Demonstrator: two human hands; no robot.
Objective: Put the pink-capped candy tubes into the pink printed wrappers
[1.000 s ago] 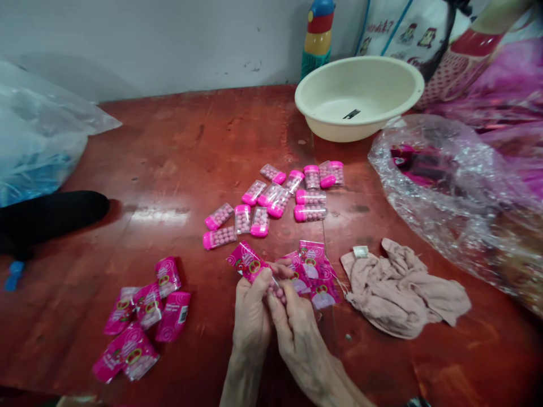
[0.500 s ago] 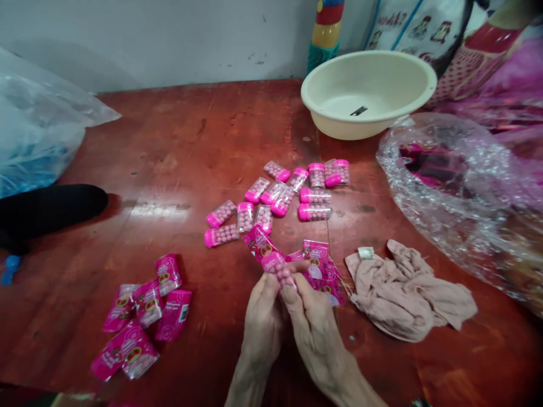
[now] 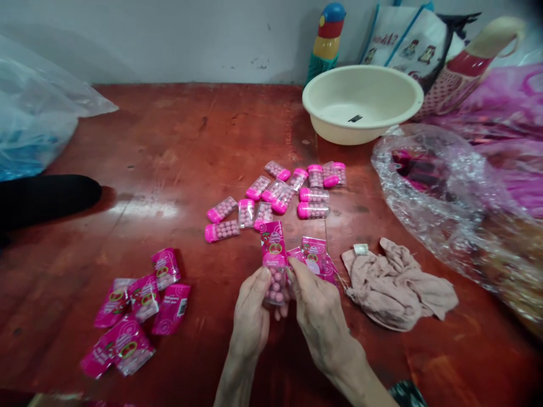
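Between my hands, low in the middle of the head view, is a clear candy container (image 3: 275,286) full of pink balls, with a printed pink sleeve (image 3: 272,242) over its upper end. My left hand (image 3: 251,302) grips its left side, thumb on the front. My right hand (image 3: 316,299) closes on the right edge, fingers partly hidden behind it. Just beyond the right hand lie flat pink sleeves (image 3: 314,251). Several unsleeved candy containers with pink caps (image 3: 278,195) are scattered ahead. Several sleeved packs (image 3: 144,297) form a group at the left.
A crumpled pinkish cloth (image 3: 401,288) lies to the right. Behind it are a clear plastic bag (image 3: 428,209) and a cream basin (image 3: 360,133). A black rounded object (image 3: 51,198) juts in from the left, below a white plastic bag (image 3: 38,113). A colourful bottle (image 3: 328,39) stands by the wall.
The container and its sleeve have turned from a leftward tilt to nearly upright. My right thumb has moved from the container's front to its right edge. The view has shifted slightly.
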